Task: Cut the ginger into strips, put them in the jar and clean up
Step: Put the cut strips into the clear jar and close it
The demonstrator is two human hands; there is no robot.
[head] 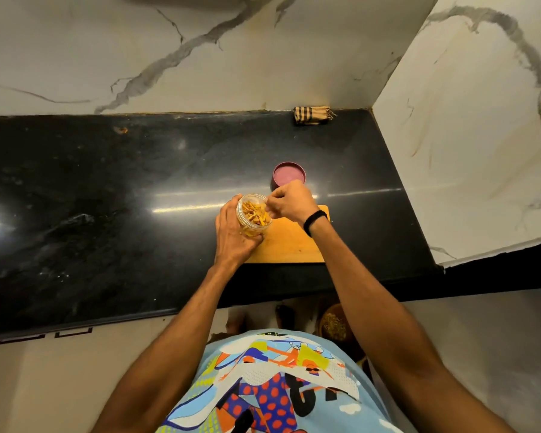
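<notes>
One clear round plastic jar (pixel 247 227) is held in the curled fingers of the left hand (pixel 231 235), lifted over the left edge of one rectangular wooden cutting board (pixel 291 242) and tilted so that its open mouth is seen. The jar is filled with many thin orange-yellow ginger strips (pixel 256 214), too many to be counted. The right hand (pixel 289 203) is kept at the jar's rim with its fingertips bunched together; whether a strip is pinched there cannot be told. One round maroon lid (pixel 289 176) is laid on the black stone countertop (pixel 107 198) just behind the board. One folded striped cloth (pixel 313 115) is seen against the back wall. One black wristband (pixel 315 222) is worn on the right wrist.
</notes>
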